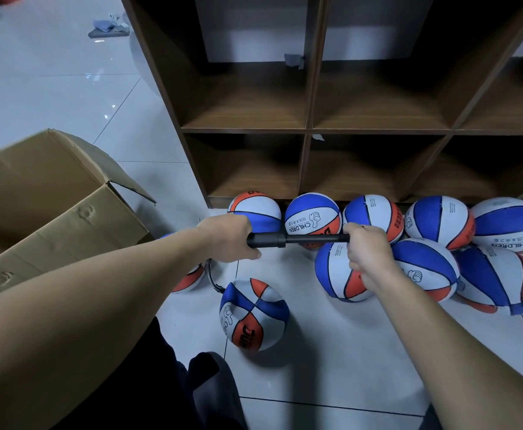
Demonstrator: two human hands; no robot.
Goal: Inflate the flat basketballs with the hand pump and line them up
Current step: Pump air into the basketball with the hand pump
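Cardboard box [52, 206] left; wooden shelf [310, 128] behind basketballs [372, 215].

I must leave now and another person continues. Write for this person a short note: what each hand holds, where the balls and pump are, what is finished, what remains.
Left hand grips the pump barrel; right hand grips its handle end, rod drawn out.
The pump hose runs down to the ball near your knee, which looks under-filled.
Five balls sit in a row along the shelf foot; three more lie in front, some creased.
An open cardboard box is at left; its contents are not visible.
Left: finish pumping, top up soft ones, line all up.
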